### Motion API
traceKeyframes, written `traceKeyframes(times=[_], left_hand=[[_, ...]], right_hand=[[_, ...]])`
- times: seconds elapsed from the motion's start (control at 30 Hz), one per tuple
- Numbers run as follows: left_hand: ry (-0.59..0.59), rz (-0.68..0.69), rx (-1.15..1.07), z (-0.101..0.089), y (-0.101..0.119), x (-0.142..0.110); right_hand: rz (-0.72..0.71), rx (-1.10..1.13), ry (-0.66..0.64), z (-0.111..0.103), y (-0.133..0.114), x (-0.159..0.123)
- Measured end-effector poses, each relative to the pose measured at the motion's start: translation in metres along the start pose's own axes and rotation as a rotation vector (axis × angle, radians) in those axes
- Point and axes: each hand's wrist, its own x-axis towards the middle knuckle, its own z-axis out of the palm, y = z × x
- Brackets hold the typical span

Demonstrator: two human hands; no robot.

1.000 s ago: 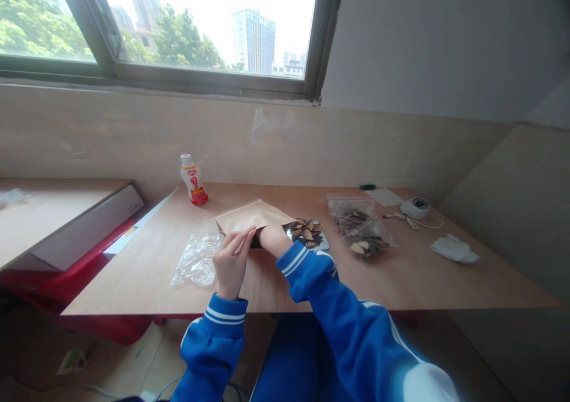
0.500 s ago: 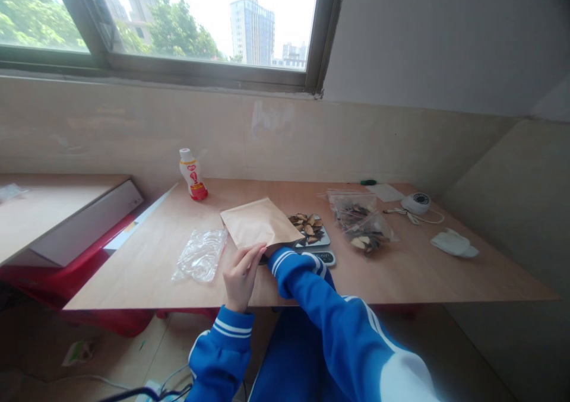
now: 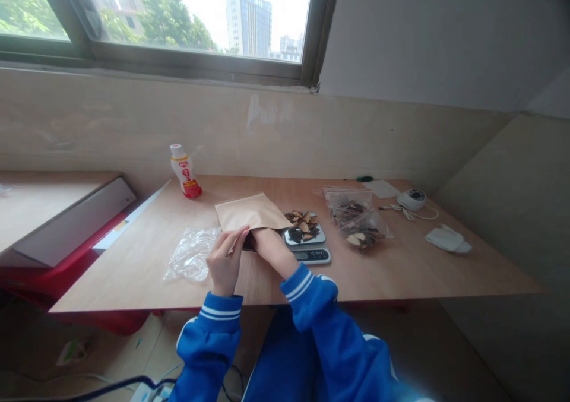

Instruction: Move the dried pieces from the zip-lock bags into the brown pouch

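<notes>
Head view: the left hand [image 3: 225, 261] pinches the near edge of a brown paper bag [image 3: 252, 212], while the right hand [image 3: 272, 250] has its fingers hidden inside or under the bag, so I can't tell its grip. A firm, even pinch keeps the edge steady; the bag sits right against both hands.

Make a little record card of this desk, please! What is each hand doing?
Left hand: pinches the edge of a kraft paper envelope
Right hand: fingers hidden inside or under the envelope
Digital scale: holds dried slices
Zip bag: more dried slices, right of the scale
Plastic bag: crumpled, clear, left of the hands
Bottle: upright, red label
</notes>
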Motion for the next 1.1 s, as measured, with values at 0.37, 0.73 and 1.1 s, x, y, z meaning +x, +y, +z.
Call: traceKeyframes(times=[0.37,0.73,1.1], left_hand=[[0.014,-0.034,-0.035,0.005,0.004,0.021],[-0.017,-0.093,0.024,0.007,-0.004,0.031],[-0.055,0.017,-0.011,0.03,-0.057,-0.002]], right_hand=[[-0.287,-0.507,-0.111,-0.024,-0.011,-0.005],[-0.006,0.377,0.364,-0.051,-0.022,-0.026],[0.613,0.497,0.797,-0.125,0.106,-0.092]])
